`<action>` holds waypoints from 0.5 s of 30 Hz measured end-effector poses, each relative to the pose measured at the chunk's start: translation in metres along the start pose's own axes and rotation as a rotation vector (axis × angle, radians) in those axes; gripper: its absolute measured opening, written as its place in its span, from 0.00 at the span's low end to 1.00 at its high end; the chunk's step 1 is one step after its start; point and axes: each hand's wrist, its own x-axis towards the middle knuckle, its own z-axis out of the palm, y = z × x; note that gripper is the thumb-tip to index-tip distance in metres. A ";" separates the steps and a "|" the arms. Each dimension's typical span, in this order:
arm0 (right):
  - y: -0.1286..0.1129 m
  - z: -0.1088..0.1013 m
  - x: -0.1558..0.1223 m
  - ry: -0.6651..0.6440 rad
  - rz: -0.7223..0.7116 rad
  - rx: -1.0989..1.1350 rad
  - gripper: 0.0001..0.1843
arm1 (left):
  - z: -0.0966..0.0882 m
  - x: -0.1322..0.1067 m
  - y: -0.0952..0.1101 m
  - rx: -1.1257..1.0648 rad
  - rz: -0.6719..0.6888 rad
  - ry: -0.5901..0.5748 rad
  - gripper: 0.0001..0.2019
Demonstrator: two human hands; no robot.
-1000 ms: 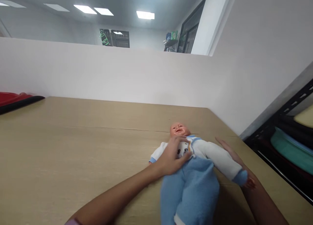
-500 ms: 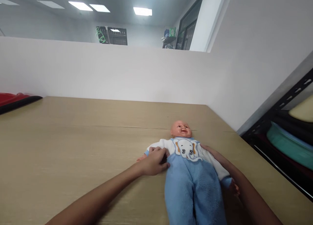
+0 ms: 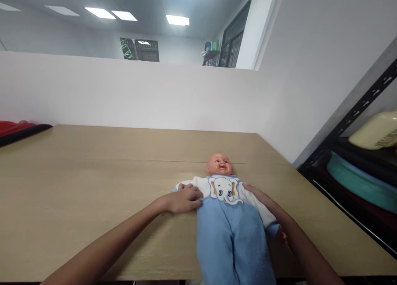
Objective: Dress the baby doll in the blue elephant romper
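A baby doll [image 3: 231, 227] lies on its back on the wooden table [image 3: 108, 177], head toward the far wall and legs toward me. It wears a blue and white suit with an elephant on the chest. My left hand [image 3: 183, 199] is closed over the doll's sleeve at the left side of its body, fingers curled and thumb against the blue cloth. On the other side, my right hand [image 3: 254, 192] grips the doll beside the upper chest. Most of those fingers are hidden by the sleeve, and the forearm runs along the doll's arm.
A low white partition wall [image 3: 149, 96] stands behind the table. At the right is a black rack [image 3: 356, 115] holding a teal basin [image 3: 359, 181] and a cream bottle [image 3: 376, 130]. Something red with a black edge [image 3: 18, 128] sits at the far left.
The doll and both hands appear slightly farther left, and the camera view has shifted so that the table's near edge shows. Both hands keep their places on the doll.
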 end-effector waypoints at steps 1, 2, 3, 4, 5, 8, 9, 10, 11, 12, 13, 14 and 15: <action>0.001 0.002 0.001 -0.005 0.005 -0.003 0.22 | 0.000 -0.003 0.000 0.011 -0.020 0.067 0.06; 0.002 0.003 0.003 -0.004 0.001 -0.005 0.24 | 0.000 -0.006 -0.002 0.020 -0.048 0.160 0.06; 0.003 0.005 0.005 0.004 -0.012 -0.007 0.24 | 0.000 -0.008 -0.005 0.023 -0.082 0.262 0.08; 0.003 0.006 0.006 0.018 -0.029 -0.009 0.24 | -0.001 -0.010 -0.010 0.020 -0.118 0.355 0.11; 0.003 0.007 0.007 0.035 -0.045 -0.012 0.23 | -0.001 -0.012 -0.015 0.008 -0.152 0.424 0.13; 0.003 0.011 0.005 0.086 -0.072 -0.023 0.20 | 0.000 -0.018 -0.030 -0.075 -0.244 0.419 0.20; 0.003 0.013 0.003 0.099 -0.076 -0.026 0.19 | 0.002 -0.021 -0.033 -0.106 -0.274 0.392 0.22; 0.002 0.015 0.000 0.111 -0.080 -0.030 0.19 | 0.005 -0.024 -0.035 -0.136 -0.303 0.369 0.23; 0.002 0.018 -0.004 0.120 -0.085 -0.035 0.18 | 0.008 -0.028 -0.034 -0.163 -0.327 0.350 0.24; 0.002 0.021 -0.009 0.125 -0.090 -0.039 0.18 | 0.012 -0.032 -0.031 -0.182 -0.345 0.334 0.26; 0.002 0.026 -0.014 0.124 -0.095 -0.043 0.19 | 0.017 -0.037 -0.026 -0.197 -0.364 0.320 0.27; 0.002 0.031 -0.020 0.120 -0.098 -0.046 0.20 | 0.021 -0.044 -0.019 -0.211 -0.386 0.312 0.28; 0.002 0.037 -0.027 0.112 -0.099 -0.049 0.20 | 0.026 -0.051 -0.010 -0.226 -0.416 0.313 0.29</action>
